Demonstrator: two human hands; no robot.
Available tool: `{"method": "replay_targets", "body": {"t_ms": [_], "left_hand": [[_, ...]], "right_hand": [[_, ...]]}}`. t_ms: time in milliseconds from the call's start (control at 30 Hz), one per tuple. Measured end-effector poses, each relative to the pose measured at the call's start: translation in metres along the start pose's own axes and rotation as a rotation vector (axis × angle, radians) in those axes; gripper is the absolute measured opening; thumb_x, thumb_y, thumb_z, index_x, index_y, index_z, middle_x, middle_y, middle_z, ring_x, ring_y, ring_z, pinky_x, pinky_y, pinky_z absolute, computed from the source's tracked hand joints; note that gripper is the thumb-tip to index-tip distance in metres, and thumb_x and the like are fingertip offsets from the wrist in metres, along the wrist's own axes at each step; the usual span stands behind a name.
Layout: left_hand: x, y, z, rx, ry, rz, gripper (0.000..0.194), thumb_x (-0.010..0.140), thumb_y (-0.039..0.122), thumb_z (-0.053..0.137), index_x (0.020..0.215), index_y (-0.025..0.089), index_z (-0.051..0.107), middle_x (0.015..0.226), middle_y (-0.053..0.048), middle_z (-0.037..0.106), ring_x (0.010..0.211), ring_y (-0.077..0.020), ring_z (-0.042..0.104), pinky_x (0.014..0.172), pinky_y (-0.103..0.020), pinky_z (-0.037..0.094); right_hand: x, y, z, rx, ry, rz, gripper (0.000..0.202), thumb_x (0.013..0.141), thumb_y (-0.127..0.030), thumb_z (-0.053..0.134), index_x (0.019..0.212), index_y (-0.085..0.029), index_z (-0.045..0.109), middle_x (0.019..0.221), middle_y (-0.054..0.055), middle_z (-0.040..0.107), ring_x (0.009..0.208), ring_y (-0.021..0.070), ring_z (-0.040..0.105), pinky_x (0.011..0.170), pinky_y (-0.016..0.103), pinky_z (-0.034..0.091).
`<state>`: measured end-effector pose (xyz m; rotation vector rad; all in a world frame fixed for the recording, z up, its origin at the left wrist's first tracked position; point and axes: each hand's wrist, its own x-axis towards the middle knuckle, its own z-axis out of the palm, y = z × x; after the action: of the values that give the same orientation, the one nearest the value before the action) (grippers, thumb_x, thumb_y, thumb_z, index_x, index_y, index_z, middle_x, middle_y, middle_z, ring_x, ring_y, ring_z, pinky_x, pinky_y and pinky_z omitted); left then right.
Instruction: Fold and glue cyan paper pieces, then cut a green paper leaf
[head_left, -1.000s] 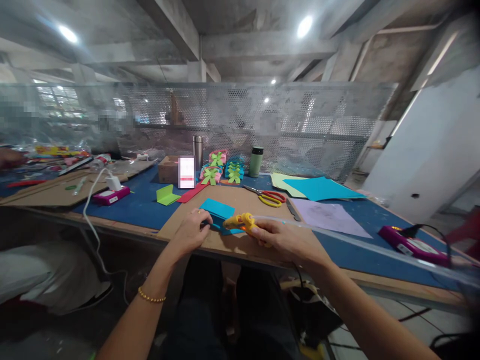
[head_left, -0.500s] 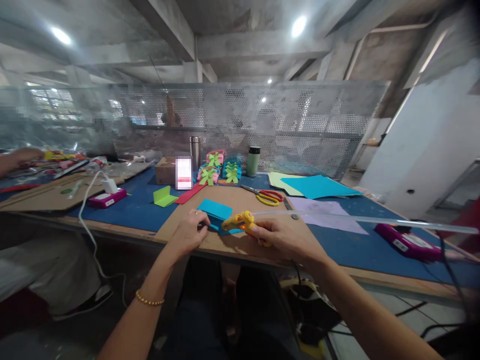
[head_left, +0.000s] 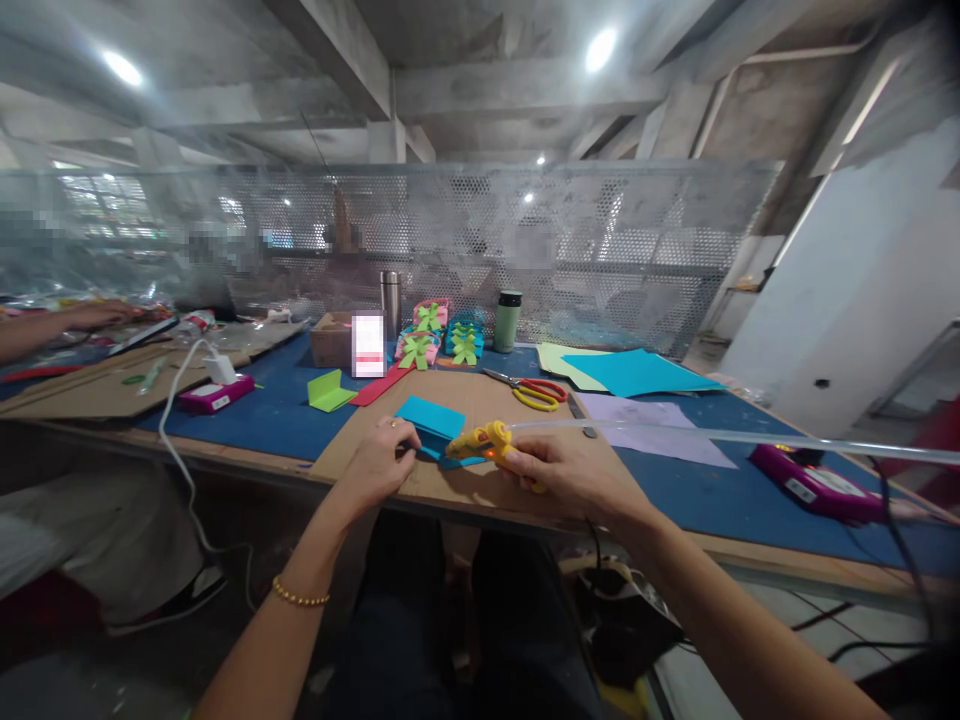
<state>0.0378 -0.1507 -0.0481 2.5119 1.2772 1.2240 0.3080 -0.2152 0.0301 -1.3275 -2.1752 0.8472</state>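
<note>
1. Our right hand [head_left: 571, 470] is wrapped around the handle of a yellow glue gun [head_left: 484, 444], with the nozzle pointing left toward the folded blue paper [head_left: 432, 421].
2. A long clear glue stick [head_left: 712, 436] runs out of the back of the gun and reaches far to the right, above the table.
3. Our left hand [head_left: 377, 463] lies palm down with its fingers curled, pressing on the near left edge of the folded blue paper; it grips nothing else. A gold bracelet [head_left: 299, 596] sits on that wrist.
4. The blue paper rests on a brown cardboard sheet [head_left: 465, 400], which lies on the blue-topped table [head_left: 285, 415] near its near edge.
5. Farther back on the cardboard lie scissors [head_left: 534, 392] with red and yellow handles.
6. To the right of them we see a pale purple sheet [head_left: 652, 425], and beyond it a blue sheet [head_left: 637, 372] overlapping a light yellow one.
7. On the left lies a folded green piece [head_left: 330, 391], with a red strip [head_left: 382, 385] just beside it.
8. At the far side stand a steel flask [head_left: 391, 292], a green bottle [head_left: 508, 322] and a cluster of paper bows [head_left: 439, 335].
9. A pink device [head_left: 214, 393] with a white cable sits on the left, and another pink device [head_left: 814, 484] on the right.
10. At the far left, another person's hand [head_left: 97, 315] rests on the table.
</note>
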Motion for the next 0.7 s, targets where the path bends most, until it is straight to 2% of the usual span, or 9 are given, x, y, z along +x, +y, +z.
{"method": "replay_targets", "body": {"t_ms": [267, 467, 700], "left_hand": [[0.000, -0.001, 0.000, -0.005, -0.005, 0.008, 0.019, 0.074, 0.004, 0.051, 0.078, 0.021, 0.058, 0.082, -0.003, 0.063, 0.087, -0.0214, 0.056, 0.076, -0.033, 0.045], [0.000, -0.003, 0.001, -0.026, 0.000, 0.004, 0.018, 0.074, 0.004, 0.052, 0.078, 0.020, 0.059, 0.083, -0.004, 0.062, 0.087, -0.0207, 0.056, 0.075, -0.032, 0.044], [0.000, -0.002, 0.001, -0.023, 0.004, 0.004, 0.018, 0.074, 0.004, 0.052, 0.078, 0.020, 0.059, 0.082, -0.003, 0.061, 0.085, -0.0204, 0.056, 0.073, -0.031, 0.043]], "right_hand": [[-0.001, -0.006, 0.001, -0.016, 0.034, 0.004, 0.048, 0.091, -0.061, 0.047, 0.075, -0.018, 0.059, 0.071, 0.001, 0.055, 0.066, 0.0150, 0.047, 0.061, 0.026, 0.034], [0.006, 0.005, 0.006, 0.045, 0.028, -0.064, 0.049, 0.090, -0.062, 0.048, 0.076, -0.017, 0.060, 0.072, 0.001, 0.054, 0.066, 0.0147, 0.046, 0.060, 0.026, 0.034], [-0.003, -0.009, -0.002, -0.138, 0.048, -0.025, 0.049, 0.093, -0.060, 0.045, 0.073, -0.018, 0.060, 0.070, 0.002, 0.058, 0.064, 0.0154, 0.048, 0.058, 0.026, 0.033]]}}
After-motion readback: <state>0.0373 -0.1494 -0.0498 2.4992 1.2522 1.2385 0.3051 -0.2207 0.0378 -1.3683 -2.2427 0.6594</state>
